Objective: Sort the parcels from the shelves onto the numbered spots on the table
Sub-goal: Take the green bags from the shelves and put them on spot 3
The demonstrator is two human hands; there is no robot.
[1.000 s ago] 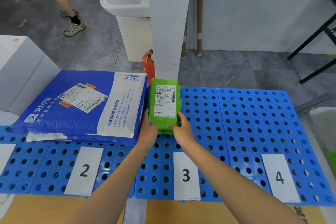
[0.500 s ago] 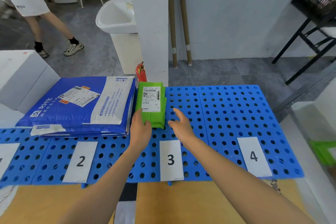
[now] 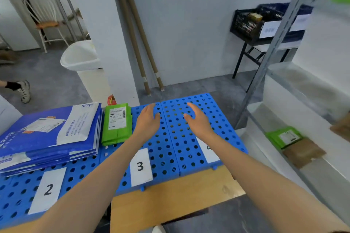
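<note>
Head view, green parcel [image 3: 117, 124] — beside left hand [image 3: 147, 119]

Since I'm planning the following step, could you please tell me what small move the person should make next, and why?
Probably reach the right hand rightward toward the green shelf parcel. It and the left hand hover open and empty above the blue board, and the green table parcel already lies behind label 3.

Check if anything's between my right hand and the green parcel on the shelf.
The shelf's metal upright crosses the line from your right hand to the green parcel; otherwise nothing visible blocks it.
</note>
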